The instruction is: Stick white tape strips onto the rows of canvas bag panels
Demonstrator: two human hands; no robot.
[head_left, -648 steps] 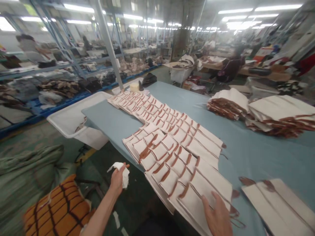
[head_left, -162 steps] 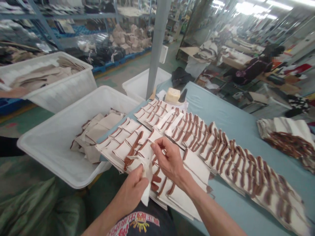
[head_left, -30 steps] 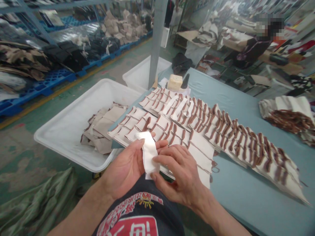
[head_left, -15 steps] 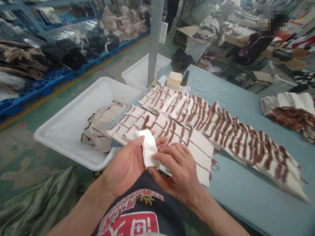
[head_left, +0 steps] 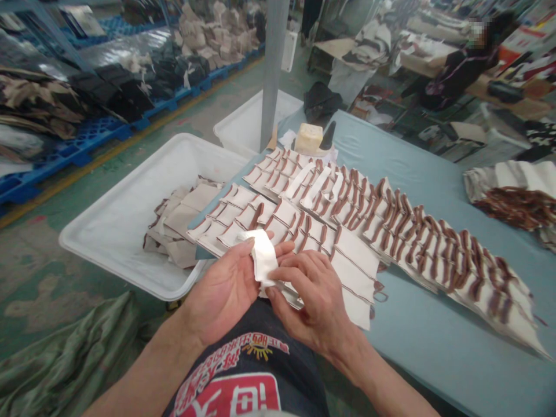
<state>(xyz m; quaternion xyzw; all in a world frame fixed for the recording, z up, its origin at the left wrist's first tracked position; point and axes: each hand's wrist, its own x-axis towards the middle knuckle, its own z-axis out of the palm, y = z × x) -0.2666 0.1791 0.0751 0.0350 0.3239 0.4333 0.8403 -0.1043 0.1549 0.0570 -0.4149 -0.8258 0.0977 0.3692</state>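
A small bundle of white fabric strips [head_left: 264,255] lies over the fingers of my left hand [head_left: 226,289], which is palm up with the thumb pressed on the bundle's upper end. My right hand [head_left: 310,292] pinches the bundle's lower end between thumb and fingertips. Just beyond both hands, overlapping rows of cream fabric pieces with brown edging [head_left: 282,220] cover part of the blue-topped table [head_left: 434,341]. A few loose white strips [head_left: 315,186] rest across the farther row.
At the left, a white plastic bin [head_left: 117,214] holds beige fabric pieces [head_left: 185,217]. A grey post [head_left: 273,75] rises beside the table. A yellowish block [head_left: 308,139] stands at the far end, and a folded stack [head_left: 516,191] lies to the right. Another person [head_left: 456,69] sits farther back.
My right fingertips have shifted slightly at the lower end of the white strips, where the ends now look a little fanned. My left hand has hardly moved.
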